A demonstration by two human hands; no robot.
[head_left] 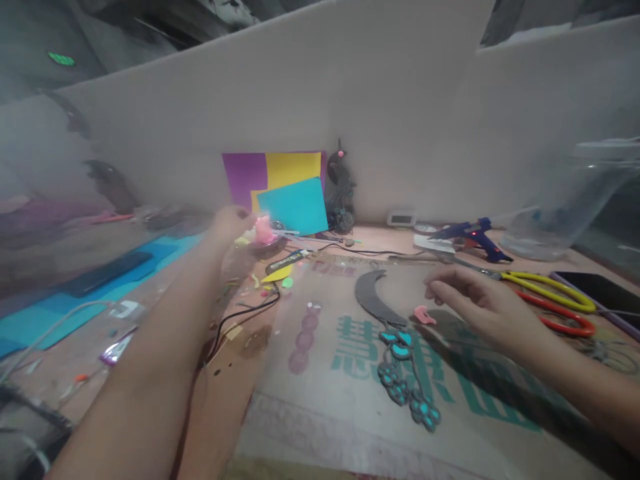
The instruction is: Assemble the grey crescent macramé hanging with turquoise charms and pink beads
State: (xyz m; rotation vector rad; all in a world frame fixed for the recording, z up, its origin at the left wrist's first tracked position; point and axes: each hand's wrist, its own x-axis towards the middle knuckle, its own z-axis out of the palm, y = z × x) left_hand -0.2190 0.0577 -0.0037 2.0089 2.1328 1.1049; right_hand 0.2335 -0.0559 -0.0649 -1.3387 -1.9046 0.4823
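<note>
My left hand (234,225) reaches to the back of the table, its fingers blurred, beside a bright pink lump (265,230) in a small dark dish (273,248). Whether the fingers grip the lump is unclear. Over the plastic sheet hovers my right hand (465,293), loosely curled, thumb apart from the fingers, holding nothing visible. Just below its fingertips lies a small pink cut piece (425,315). Beside that piece is a dark grey crescent (377,297), with a dangling ornament (400,373) of dark-edged flowers and turquoise fill at its lower end.
Scissors with yellow and red handles (550,290), a blue glue gun (473,237) and a phone (605,297) lie right. A clear plastic container (555,207) stands behind. Coloured sheets (295,207) lean on the partition. A cutter (286,262) and a black cable (245,310) lie left of centre.
</note>
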